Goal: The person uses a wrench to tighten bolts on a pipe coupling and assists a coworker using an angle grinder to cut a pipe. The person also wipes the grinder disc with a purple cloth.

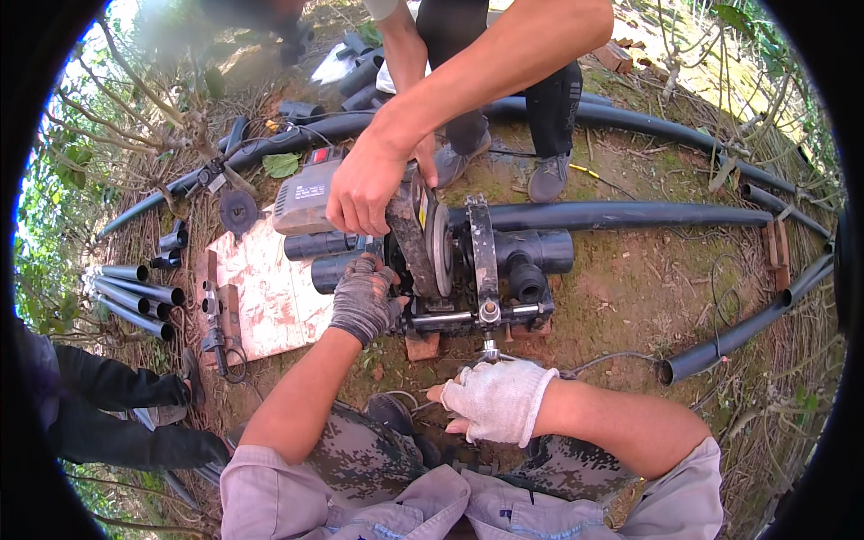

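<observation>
A pipe fusion machine with clamp rings and chrome rods stands on bricks before me. My left hand, in a dirty grey glove, curls its fingers at the machine's left clamp beside a short black pipe; what they grip is hidden. My right hand, in a white knit glove, is closed at a chrome ratchet wrench below the right clamp ring; the wrench's handle is mostly covered. Opposite me, a co-worker's hands hold a grey motor-driven facing tool, its disc between the clamps.
A long black pipe runs right from the machine to a brick support. Another curved pipe lies at right. Cut pipes are stacked left, near a pale board. Another person's legs show at lower left. Cables cross the soil.
</observation>
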Available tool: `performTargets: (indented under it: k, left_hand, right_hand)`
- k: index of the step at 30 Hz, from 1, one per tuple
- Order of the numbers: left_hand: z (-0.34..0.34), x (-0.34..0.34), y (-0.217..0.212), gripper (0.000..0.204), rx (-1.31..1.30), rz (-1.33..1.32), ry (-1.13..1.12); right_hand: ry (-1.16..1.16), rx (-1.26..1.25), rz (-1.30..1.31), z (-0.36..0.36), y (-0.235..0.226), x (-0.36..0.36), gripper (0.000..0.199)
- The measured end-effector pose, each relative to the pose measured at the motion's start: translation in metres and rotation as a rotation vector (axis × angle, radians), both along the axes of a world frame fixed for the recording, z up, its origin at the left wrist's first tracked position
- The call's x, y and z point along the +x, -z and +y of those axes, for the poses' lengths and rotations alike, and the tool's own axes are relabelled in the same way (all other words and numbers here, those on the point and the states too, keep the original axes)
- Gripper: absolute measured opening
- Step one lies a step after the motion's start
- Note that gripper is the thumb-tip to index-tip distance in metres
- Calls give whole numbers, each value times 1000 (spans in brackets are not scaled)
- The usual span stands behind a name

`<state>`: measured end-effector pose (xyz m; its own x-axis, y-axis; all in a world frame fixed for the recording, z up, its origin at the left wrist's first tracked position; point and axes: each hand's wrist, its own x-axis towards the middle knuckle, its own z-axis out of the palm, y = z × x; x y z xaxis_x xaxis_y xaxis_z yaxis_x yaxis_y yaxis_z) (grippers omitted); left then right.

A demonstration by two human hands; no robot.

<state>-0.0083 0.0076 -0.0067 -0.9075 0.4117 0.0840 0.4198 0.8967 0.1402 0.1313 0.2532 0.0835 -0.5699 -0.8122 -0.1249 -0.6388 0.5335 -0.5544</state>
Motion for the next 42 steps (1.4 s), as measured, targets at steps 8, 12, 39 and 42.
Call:
performTargets:
  k: [8,12,39,42]
  left_hand:
    - [12,4,-8,46,-166,46,-23]
    - [29,7,-3,51,-290,123,-45]
    - [80,-10,21,26,-148,-221,28]
    - [78,-30,44,21,112,-241,63]
  right_hand:
    - [9,34,-65,2,0,-3,43]
    - [1,51,-63,0,-2,-4,44]
    - [32,3,15,10,-9,0,42]
    - [16,-25,66,9,-5,-1,46]
